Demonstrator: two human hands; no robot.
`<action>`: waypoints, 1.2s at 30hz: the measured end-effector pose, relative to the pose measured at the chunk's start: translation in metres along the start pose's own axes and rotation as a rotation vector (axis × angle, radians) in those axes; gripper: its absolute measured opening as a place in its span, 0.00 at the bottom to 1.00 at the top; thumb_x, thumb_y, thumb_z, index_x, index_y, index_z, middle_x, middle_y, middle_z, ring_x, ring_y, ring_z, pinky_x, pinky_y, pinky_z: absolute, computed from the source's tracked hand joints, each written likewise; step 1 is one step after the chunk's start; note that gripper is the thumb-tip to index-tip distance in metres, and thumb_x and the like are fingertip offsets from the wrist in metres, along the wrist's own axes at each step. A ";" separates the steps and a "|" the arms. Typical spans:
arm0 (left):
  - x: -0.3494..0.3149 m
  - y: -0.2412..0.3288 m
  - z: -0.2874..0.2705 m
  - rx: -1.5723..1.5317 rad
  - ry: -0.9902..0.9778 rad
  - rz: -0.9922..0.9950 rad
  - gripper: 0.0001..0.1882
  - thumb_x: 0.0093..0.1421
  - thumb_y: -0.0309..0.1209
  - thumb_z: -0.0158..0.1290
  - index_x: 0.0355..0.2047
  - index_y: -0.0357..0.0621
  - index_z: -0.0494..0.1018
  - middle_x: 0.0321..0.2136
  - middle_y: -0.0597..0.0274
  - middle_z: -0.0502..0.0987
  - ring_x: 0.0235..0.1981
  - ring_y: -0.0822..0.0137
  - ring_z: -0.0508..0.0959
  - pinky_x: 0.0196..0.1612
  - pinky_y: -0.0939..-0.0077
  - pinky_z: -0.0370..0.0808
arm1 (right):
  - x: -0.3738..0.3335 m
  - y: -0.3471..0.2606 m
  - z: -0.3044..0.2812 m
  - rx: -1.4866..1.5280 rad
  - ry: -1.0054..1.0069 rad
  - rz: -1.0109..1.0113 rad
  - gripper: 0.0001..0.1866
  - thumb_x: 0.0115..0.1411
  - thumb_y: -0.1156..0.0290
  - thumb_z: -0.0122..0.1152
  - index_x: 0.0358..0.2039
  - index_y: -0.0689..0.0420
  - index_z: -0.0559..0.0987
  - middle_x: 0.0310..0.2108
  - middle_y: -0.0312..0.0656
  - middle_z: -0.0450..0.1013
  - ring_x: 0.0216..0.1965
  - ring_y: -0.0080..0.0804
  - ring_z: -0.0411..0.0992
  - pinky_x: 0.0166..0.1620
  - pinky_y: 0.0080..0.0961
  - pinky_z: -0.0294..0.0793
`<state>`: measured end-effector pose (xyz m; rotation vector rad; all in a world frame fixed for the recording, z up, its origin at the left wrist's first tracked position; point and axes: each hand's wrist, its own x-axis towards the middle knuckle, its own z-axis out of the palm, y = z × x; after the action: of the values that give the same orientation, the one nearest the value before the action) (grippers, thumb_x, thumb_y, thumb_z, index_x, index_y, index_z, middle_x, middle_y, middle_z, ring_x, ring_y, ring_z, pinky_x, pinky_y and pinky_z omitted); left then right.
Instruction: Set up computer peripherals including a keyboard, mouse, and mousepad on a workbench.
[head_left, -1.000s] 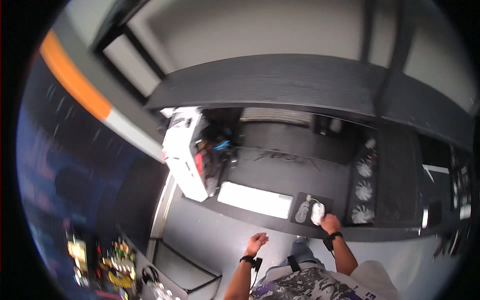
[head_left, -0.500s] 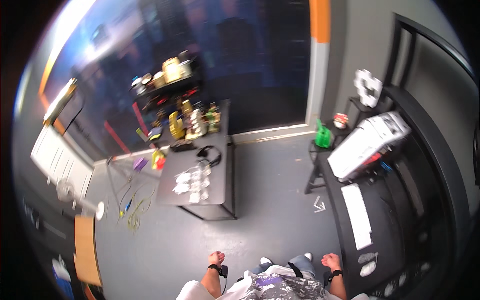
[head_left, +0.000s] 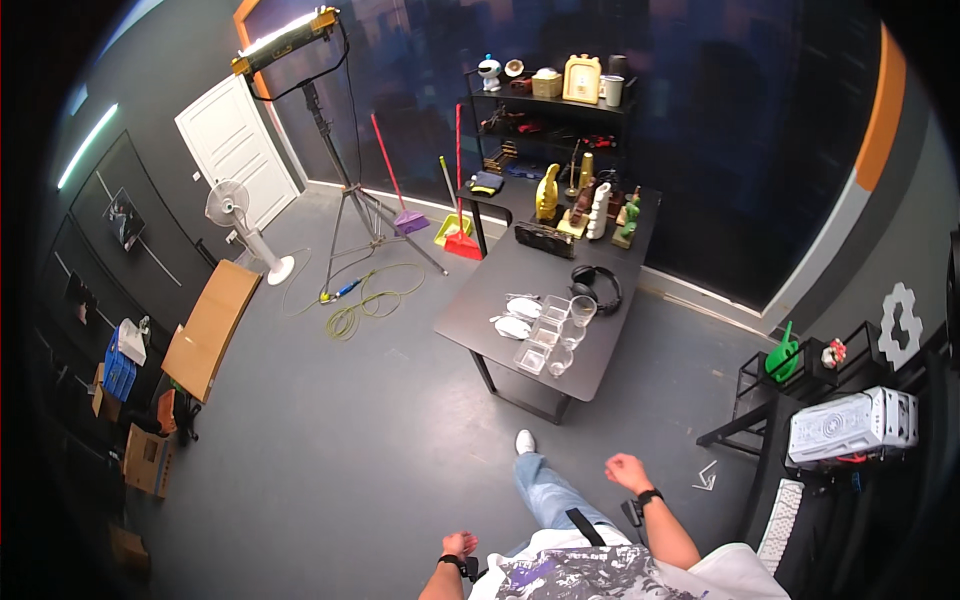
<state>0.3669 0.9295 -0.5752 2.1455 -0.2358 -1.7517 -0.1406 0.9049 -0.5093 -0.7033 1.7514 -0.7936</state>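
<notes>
While scanning from far left: one blue crate (head_left: 119, 372) by the wall, cardboard boxes stacked near it, count unclear. One flat cardboard sheet (head_left: 211, 328) on the floor. One white pedestal fan (head_left: 238, 215) beside one white door (head_left: 237, 147). One light stand (head_left: 340, 160) on a tripod, yellow cable (head_left: 365, 300) coiled at its feet. Two brooms (head_left: 395, 175) plus one yellow dustpan (head_left: 452, 229) leaning near the shelf (head_left: 545, 110).

Mid-frame: one dark counter (head_left: 500, 290). On it, roughly four clear square containers (head_left: 540, 335), two glasses (head_left: 577, 318), two white lids or plates (head_left: 518, 315), one pair of black headphones (head_left: 596, 288), a cluster of figurines (head_left: 590, 205) at the far end, exact count hard to tell.

Bottom edge: left hand (head_left: 458, 545), watch on wrist, holding nothing, hanging over the floor; fingers partly hidden, cannot tell grip. Right hand (head_left: 627, 470), watch on wrist, loosely curled grip, holding nothing, nearest to the counter's near corner but well apart from it. One white shoe (head_left: 524, 441) on the floor between the hands and the counter.

Right: one green watering can (head_left: 782, 358) on a black rack, one white computer case (head_left: 850, 425), one white keyboard (head_left: 778, 525) below it.
</notes>
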 end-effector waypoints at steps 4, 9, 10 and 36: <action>0.015 0.052 -0.012 0.058 0.029 0.056 0.13 0.65 0.27 0.43 0.44 0.33 0.74 0.34 0.49 0.81 0.33 0.60 0.82 0.35 0.69 0.79 | 0.036 -0.119 0.074 -0.205 -0.046 -0.414 0.12 0.61 0.65 0.61 0.40 0.58 0.81 0.31 0.41 0.80 0.32 0.28 0.80 0.39 0.27 0.78; 0.023 0.133 -0.014 0.980 -0.004 0.561 0.18 0.57 0.37 0.55 0.44 0.40 0.79 0.35 0.52 0.83 0.37 0.60 0.83 0.43 0.69 0.79 | 0.066 -0.196 0.146 -0.080 -0.118 -0.390 0.13 0.59 0.64 0.62 0.41 0.57 0.81 0.33 0.42 0.80 0.35 0.32 0.80 0.40 0.29 0.79; -0.017 0.171 0.018 1.217 -0.026 0.696 0.19 0.55 0.39 0.58 0.43 0.41 0.79 0.35 0.52 0.83 0.39 0.59 0.83 0.46 0.69 0.78 | 0.071 -0.196 0.152 -0.062 -0.080 -0.376 0.13 0.59 0.64 0.62 0.42 0.57 0.81 0.33 0.42 0.80 0.36 0.33 0.80 0.40 0.30 0.79; 0.018 0.470 0.373 1.694 -0.872 1.759 0.43 0.45 0.28 0.64 0.62 0.38 0.59 0.60 0.50 0.64 0.65 0.49 0.59 0.67 0.54 0.57 | 0.142 -0.255 0.209 -0.064 0.407 -0.019 0.11 0.56 0.65 0.56 0.34 0.57 0.81 0.31 0.54 0.78 0.37 0.57 0.77 0.43 0.47 0.76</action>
<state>0.0538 0.4270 -0.4766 0.2068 -3.1384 -0.7924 0.0392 0.6028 -0.4387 -0.6314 2.1452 -0.9464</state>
